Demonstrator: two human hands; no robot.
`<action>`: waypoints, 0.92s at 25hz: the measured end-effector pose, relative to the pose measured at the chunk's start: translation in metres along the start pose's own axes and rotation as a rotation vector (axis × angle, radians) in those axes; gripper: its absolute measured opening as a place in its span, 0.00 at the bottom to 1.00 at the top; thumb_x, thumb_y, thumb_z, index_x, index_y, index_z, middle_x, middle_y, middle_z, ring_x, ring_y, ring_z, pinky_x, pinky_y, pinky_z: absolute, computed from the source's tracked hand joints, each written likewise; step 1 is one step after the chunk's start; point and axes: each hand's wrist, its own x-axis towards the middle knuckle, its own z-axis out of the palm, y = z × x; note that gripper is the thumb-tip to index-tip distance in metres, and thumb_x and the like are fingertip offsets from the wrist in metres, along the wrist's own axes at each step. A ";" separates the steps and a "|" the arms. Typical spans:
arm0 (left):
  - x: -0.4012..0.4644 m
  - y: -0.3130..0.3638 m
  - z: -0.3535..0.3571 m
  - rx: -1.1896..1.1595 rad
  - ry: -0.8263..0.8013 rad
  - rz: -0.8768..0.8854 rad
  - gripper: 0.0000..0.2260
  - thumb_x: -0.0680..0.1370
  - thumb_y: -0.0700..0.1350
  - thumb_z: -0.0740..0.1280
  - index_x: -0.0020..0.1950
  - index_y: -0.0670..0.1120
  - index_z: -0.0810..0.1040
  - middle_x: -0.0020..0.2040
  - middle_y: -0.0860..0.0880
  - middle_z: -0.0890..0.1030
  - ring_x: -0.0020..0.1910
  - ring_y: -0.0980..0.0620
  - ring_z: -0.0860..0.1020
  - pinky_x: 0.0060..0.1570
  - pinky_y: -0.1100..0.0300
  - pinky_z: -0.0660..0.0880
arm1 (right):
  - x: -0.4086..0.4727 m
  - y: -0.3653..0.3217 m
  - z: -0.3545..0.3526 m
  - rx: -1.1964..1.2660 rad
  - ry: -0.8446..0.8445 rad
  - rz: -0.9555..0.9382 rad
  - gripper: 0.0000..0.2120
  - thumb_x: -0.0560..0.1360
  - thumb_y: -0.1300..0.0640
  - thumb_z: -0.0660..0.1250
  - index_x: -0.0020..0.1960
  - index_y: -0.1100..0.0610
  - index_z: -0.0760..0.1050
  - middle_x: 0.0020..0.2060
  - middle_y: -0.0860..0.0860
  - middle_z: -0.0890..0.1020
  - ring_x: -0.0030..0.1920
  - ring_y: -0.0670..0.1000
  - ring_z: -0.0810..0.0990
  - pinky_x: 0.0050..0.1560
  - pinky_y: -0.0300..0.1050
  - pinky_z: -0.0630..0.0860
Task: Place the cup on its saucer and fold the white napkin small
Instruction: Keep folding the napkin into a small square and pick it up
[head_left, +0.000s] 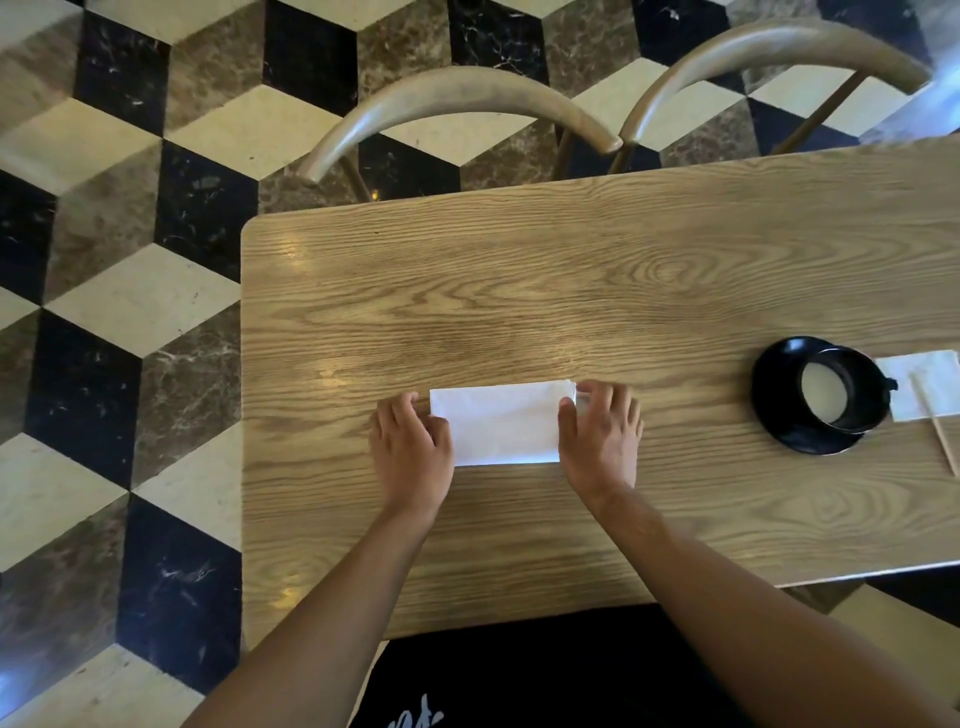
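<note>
A white napkin (501, 422) lies flat on the wooden table (571, 270), folded into a wide rectangle. My left hand (410, 452) rests on its left end, fingers spread over the edge. My right hand (602, 441) presses on its right end, where a thin layer of the napkin sticks out under the fingertips. Far to the right a black cup (844, 389) with a pale inside stands on a black saucer (774, 410).
A second white napkin (930, 384) with a wooden stir stick (935, 421) lies right of the saucer. Two curved wooden chair backs (457, 104) stand behind the table's far edge. The table's left edge drops to a patterned marble floor.
</note>
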 end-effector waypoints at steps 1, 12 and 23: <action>-0.002 0.001 0.003 0.051 0.029 0.124 0.17 0.76 0.42 0.63 0.64 0.39 0.74 0.61 0.40 0.78 0.62 0.37 0.75 0.62 0.44 0.71 | -0.002 -0.001 0.003 -0.048 0.028 -0.113 0.15 0.80 0.53 0.65 0.64 0.57 0.74 0.63 0.56 0.75 0.64 0.60 0.72 0.64 0.59 0.70; -0.008 0.013 0.064 0.388 -0.365 0.569 0.28 0.85 0.52 0.49 0.83 0.42 0.50 0.84 0.42 0.49 0.84 0.45 0.47 0.81 0.44 0.50 | 0.007 0.033 0.043 -0.299 -0.176 -0.461 0.30 0.84 0.48 0.50 0.82 0.62 0.54 0.82 0.56 0.55 0.83 0.56 0.49 0.82 0.57 0.50; 0.011 -0.028 0.042 0.490 -0.326 0.510 0.37 0.82 0.67 0.46 0.84 0.47 0.43 0.85 0.43 0.43 0.84 0.45 0.43 0.82 0.44 0.45 | 0.008 0.035 0.044 -0.393 -0.140 -0.431 0.33 0.82 0.43 0.49 0.83 0.57 0.51 0.83 0.53 0.53 0.83 0.57 0.49 0.81 0.60 0.47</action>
